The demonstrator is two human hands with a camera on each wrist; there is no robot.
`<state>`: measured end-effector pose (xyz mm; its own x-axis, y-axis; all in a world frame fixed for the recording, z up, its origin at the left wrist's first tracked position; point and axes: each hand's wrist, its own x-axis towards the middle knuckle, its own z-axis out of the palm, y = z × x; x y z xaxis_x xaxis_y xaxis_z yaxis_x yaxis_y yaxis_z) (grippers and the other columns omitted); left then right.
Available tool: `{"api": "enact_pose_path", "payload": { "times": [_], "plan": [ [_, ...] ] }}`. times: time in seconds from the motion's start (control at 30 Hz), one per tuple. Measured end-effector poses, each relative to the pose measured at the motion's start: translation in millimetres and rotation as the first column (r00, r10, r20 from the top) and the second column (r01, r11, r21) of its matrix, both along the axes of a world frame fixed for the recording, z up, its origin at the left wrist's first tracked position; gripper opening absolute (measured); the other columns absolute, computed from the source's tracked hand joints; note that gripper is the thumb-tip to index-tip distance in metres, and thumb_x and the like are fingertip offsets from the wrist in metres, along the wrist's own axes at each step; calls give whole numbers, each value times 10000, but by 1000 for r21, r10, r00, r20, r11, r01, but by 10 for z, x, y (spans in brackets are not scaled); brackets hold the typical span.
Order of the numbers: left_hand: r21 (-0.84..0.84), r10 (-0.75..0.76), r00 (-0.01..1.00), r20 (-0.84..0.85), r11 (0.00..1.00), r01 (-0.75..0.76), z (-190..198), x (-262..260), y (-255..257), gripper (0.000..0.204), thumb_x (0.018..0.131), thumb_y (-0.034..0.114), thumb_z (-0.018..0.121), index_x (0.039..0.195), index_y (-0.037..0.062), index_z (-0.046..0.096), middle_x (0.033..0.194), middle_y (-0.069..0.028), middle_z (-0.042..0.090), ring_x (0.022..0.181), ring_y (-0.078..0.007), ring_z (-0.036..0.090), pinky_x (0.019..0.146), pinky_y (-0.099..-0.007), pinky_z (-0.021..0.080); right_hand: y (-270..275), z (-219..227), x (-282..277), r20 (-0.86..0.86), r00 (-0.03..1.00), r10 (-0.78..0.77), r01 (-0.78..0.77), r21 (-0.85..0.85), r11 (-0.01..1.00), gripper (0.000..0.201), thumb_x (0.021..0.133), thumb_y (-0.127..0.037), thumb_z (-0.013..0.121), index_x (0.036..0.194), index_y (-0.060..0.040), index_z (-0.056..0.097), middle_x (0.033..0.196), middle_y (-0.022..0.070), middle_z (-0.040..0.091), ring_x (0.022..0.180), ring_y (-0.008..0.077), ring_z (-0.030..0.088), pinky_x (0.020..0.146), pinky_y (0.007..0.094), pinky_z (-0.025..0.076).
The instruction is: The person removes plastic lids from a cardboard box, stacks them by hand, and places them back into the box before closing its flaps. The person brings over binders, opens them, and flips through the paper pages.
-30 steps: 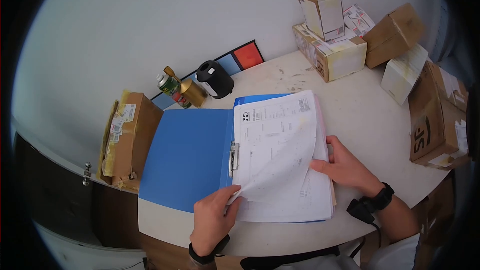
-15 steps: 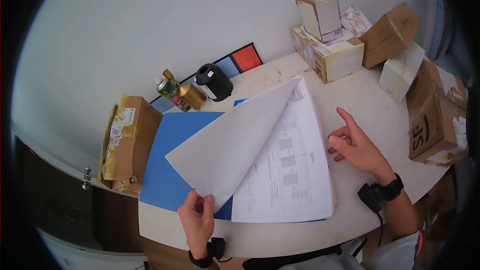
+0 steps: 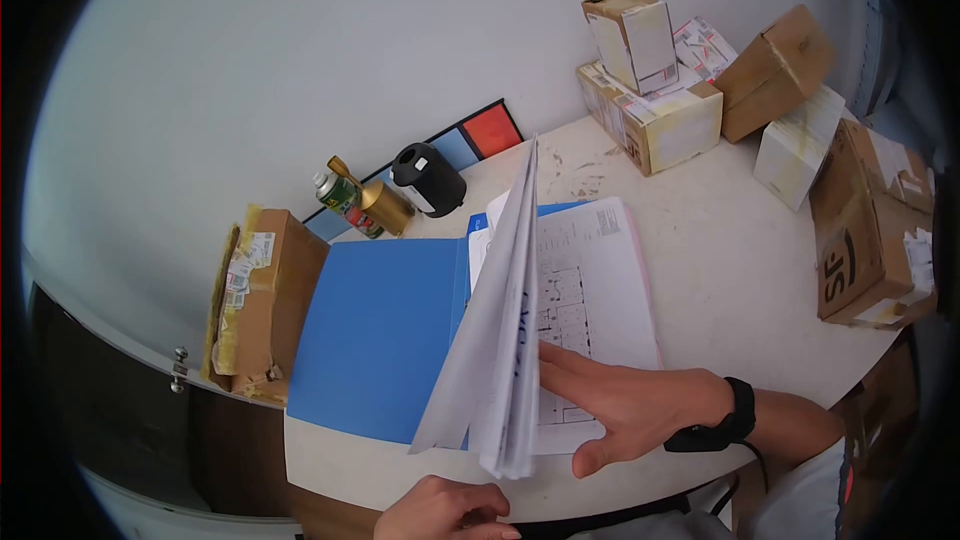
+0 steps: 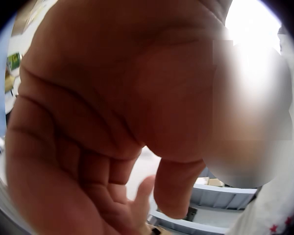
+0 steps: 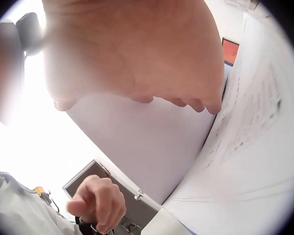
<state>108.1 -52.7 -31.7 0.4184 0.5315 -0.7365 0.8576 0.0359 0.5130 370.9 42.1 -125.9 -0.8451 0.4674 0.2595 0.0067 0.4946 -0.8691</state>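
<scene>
A blue ring folder [image 3: 375, 330] lies spread on the white table. A sheaf of papers [image 3: 508, 330] stands nearly upright along its middle, edge towards me. To the right, a printed sheet with a plan drawing [image 3: 572, 305] lies on the lower stack. My right hand [image 3: 640, 402] reaches over that sheet, its fairly straight fingers against the right side of the raised sheaf; the sheaf hides some fingertips. My left hand [image 3: 445, 512] is loosely curled at the table's front edge, below the sheaf, and holds nothing. In the right wrist view, the left hand [image 5: 99, 201] appears apart from the papers.
A spray can [image 3: 345, 202], a brass-coloured container [image 3: 386, 208] and a black cylinder [image 3: 432, 180] stand at the back. A cardboard box [image 3: 265, 305] sits on the left. Several parcels, among them a large brown box [image 3: 860, 230], are piled at the back right.
The left hand has let go of the page it was turning and come down towards me. The right hand has moved left onto the papers, and a thick sheaf now stands raised.
</scene>
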Motion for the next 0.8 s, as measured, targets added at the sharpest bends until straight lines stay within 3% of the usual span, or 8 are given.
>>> {"api": "enact_pose_path", "payload": {
  "times": [0.03, 0.1, 0.17, 0.27, 0.43, 0.5, 0.6, 0.8],
  "plan": [
    [-166, -82, 990, 116, 981, 101, 74, 172, 71, 368, 941, 254, 724, 1216, 29, 627, 1350, -242, 574, 1247, -370, 586, 1025, -442, 485, -6, 86, -94, -58, 998, -3, 2, -19, 1000, 1317, 803, -937, 433, 1630, 13, 48, 1611, 440, -20, 1534, 532, 107, 1230, 518, 241],
    [94, -153, 908, 389, 988, 126, -292, 203, 8, 352, 951, 309, 729, 1198, 74, 643, 1314, -237, 602, 1215, -316, 621, 1008, -399, 500, 25, 109, -221, 57, 998, 26, -31, 75, 997, 1271, 817, -911, 466, 1642, -29, 73, 1638, 398, 6, 1539, 531, 86, 1224, 516, 253],
    [849, -459, 868, 187, 520, 92, -514, 357, 81, 441, 929, 268, 751, 1244, -14, 627, 1245, -224, 653, 1153, -385, 647, 996, -551, 502, 103, 12, -329, 50, 998, 44, -50, 121, 991, 1168, 856, -818, 541, 1632, -33, 159, 1649, 356, 89, 1547, 497, 119, 1220, 511, 265],
    [872, -170, 944, -281, 366, 325, -647, 276, 234, 702, 884, 462, 765, 1403, 36, 562, 1480, -229, 491, 1461, -451, 362, 1123, -716, 277, 182, 224, -211, 38, 998, 44, -44, 13, 999, 941, 912, -627, 667, 1560, -18, 359, 1603, 298, 308, 1518, 436, 266, 1191, 489, 323],
    [836, 60, 955, -289, 502, 222, -641, 189, 187, 905, 728, 647, 803, 1398, 80, 583, 1466, -232, 504, 1438, -589, 299, 1100, -797, 185, 252, 218, 403, 30, 777, -629, 616, 168, 770, 492, 938, -285, 723, 1257, 71, 611, 1152, 221, 710, 1012, 340, 699, 911, 409, 550],
    [835, -15, 953, -302, 478, 272, -604, 248, 180, 860, 733, 636, 818, 1386, 117, 609, 1527, -190, 479, 1464, -521, 326, 1130, -759, 210, 252, 91, 593, 104, 589, -802, 808, -87, 582, 327, 959, -226, 688, 1124, 52, 635, 953, 143, 725, 851, 213, 706, 776, 346, 576],
    [829, -92, 960, -265, 487, 276, -592, 256, 271, 697, 764, 516, 846, 1318, 137, 658, 1469, -134, 556, 1446, -434, 410, 1142, -727, 247, 219, -69, 832, 233, 617, -752, 758, -431, 489, 247, 978, -217, 663, 1019, 23, 623, 849, 87, 690, 723, 115, 664, 645, 275, 561],
    [855, -34, 990, -139, 500, 137, -600, 199, 332, 356, 838, 251, 823, 1156, 123, 729, 1273, -67, 694, 1323, -338, 571, 1163, -691, 266, 158, -67, 900, 371, 674, -639, 727, -489, 483, 290, 1016, -272, 616, 990, 18, 605, 782, 73, 668, 622, 133, 654, 557, 264, 552]
  ]
}}
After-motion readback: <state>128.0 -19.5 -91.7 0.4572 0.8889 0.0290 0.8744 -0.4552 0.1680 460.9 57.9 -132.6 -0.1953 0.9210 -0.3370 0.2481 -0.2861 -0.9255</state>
